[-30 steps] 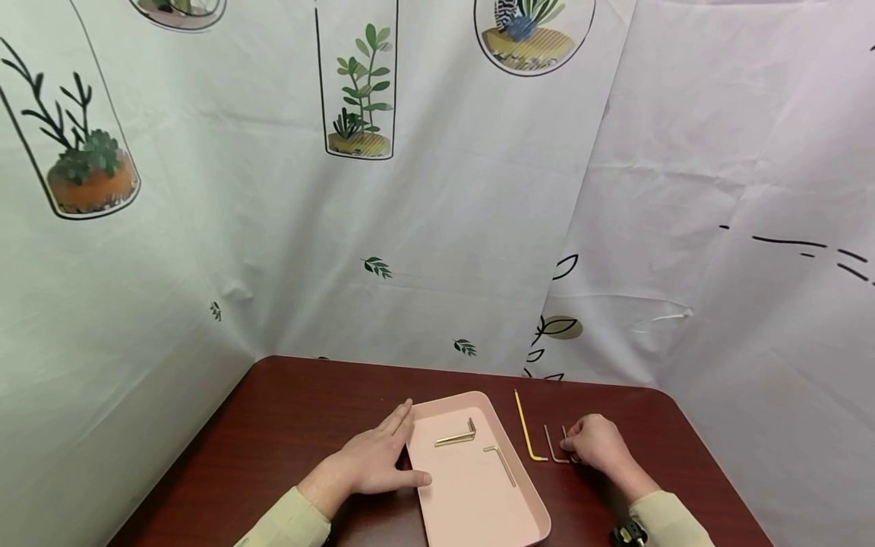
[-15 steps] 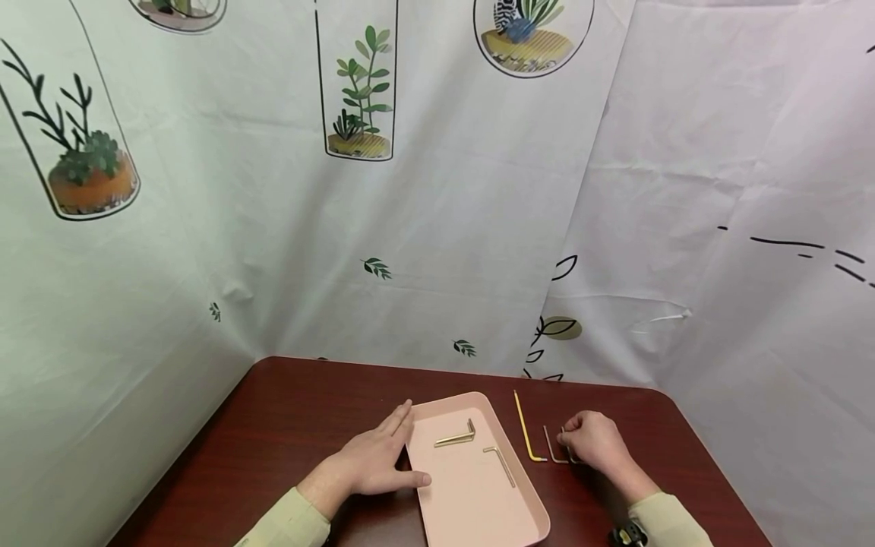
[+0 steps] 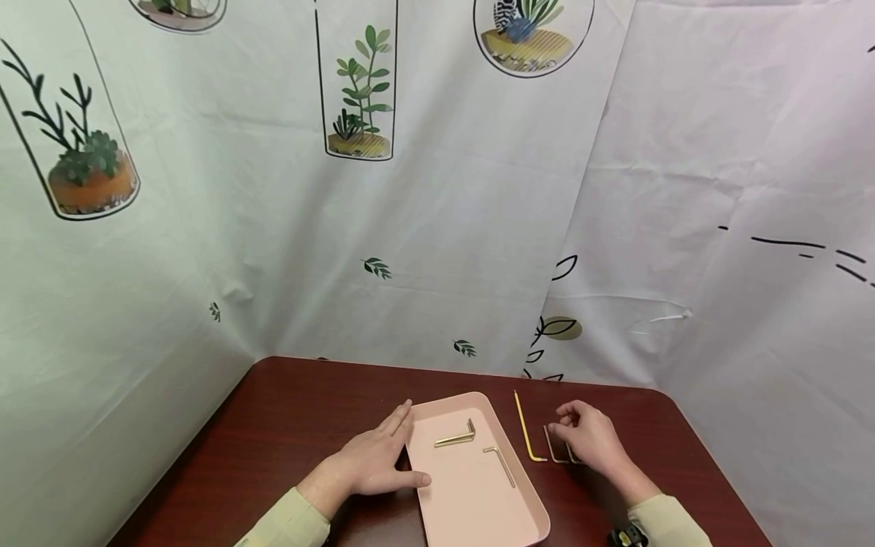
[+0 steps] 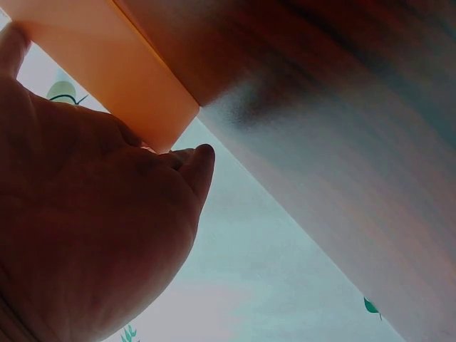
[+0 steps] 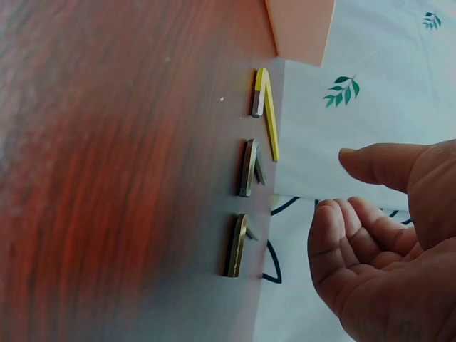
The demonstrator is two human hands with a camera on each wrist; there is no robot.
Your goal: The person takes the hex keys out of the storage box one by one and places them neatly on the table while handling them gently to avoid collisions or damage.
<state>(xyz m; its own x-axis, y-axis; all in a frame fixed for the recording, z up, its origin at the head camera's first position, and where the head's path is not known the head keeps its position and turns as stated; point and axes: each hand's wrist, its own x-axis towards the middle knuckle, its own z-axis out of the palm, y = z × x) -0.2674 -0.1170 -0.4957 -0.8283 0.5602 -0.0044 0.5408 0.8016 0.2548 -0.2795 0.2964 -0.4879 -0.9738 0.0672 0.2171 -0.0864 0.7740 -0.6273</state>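
Observation:
My left hand [image 3: 372, 460] lies along the left side of a pink tray [image 3: 472, 516], fingers extended by its far corner and thumb over the rim. Gold-coloured hex keys [image 3: 454, 439] lie in the tray's far part, with another hex key [image 3: 500, 463] near its right wall. Over the table right of the tray, my right hand [image 3: 593, 439] holds nothing; its thumb and loosely bent fingers are apart. Below and beside it lie a grey hex key [image 5: 247, 167] and a brassy hex key [image 5: 236, 246]. A yellow hex key [image 3: 523, 425] lies nearest the tray, long arm pointing away.
The dark red wooden table [image 3: 328, 403] has a rounded far edge. White fabric [image 3: 437, 228] printed with plants hangs behind it and along both sides. A dark band [image 3: 627, 535] sits at the right wrist by the sleeve.
My right hand has let go of the rightmost hex key, parted thumb and fingers, and shifted slightly up and left. The left hand and tray stay where they were.

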